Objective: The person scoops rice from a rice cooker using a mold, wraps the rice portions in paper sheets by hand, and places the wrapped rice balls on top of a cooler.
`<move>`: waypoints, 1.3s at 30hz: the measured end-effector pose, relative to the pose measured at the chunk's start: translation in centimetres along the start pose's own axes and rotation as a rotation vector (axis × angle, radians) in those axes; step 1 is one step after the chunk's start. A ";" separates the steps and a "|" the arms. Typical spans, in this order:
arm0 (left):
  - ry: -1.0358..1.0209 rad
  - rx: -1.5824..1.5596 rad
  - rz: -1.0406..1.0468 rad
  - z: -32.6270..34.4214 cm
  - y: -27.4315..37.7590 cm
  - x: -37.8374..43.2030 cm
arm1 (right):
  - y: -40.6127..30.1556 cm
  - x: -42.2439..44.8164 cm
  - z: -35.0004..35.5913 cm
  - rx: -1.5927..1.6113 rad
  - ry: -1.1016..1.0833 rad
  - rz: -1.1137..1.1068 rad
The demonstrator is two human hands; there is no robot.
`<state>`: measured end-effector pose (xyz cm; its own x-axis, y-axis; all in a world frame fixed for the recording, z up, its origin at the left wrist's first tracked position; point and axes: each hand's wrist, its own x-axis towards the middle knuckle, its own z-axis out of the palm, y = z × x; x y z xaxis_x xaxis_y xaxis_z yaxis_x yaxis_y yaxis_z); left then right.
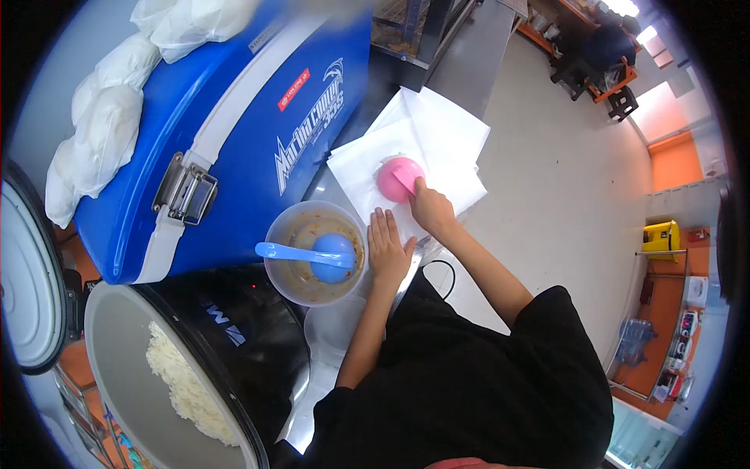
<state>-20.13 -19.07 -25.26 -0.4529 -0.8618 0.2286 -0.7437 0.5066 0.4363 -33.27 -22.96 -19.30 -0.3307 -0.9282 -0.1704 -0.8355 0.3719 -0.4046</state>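
Observation:
My right hand [432, 208] grips the handle of a pink plastic rice scoop [394, 180], which rests bowl-down on white paper sheets [366, 153]. A little white rice [384, 161] shows at the scoop's far rim. My left hand [388, 243] lies flat on the near edge of the paper, fingers stretched out and holding nothing. Just left of it stands a translucent plastic tub [287, 225] with food residue inside. A blue plastic scoop [331, 264] lies in the tub, its handle over the left rim.
An open rice cooker [258, 311] with cooked rice [181, 381] stands at lower left. Behind it is a blue cooler box [228, 170] bearing white wrapped bundles [111, 129]. Another clear container [331, 325] sits below the tub. A person [603, 50] is far off at upper right.

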 end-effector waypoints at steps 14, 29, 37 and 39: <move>-0.024 -0.141 -0.017 0.3 -1.0 -0.1 | 4.1 3.9 -4.2 0.807 -0.495 0.320; 0.052 -0.784 -0.739 -2.5 0.3 5.1 | 2.4 2.0 -0.4 0.071 -0.063 0.072; 0.463 -0.894 -0.558 -0.4 -0.7 9.2 | 1.5 4.4 -4.2 0.088 -0.313 0.123; 0.447 -1.195 -0.551 0.6 -0.8 10.1 | 1.2 4.0 -4.5 0.102 -0.413 0.146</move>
<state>-24.38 -28.16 -23.84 0.1208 -0.9910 -0.0575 0.1970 -0.0328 0.9799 -37.52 -26.28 -16.44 -0.2217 -0.7927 -0.5679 -0.7390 0.5165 -0.4324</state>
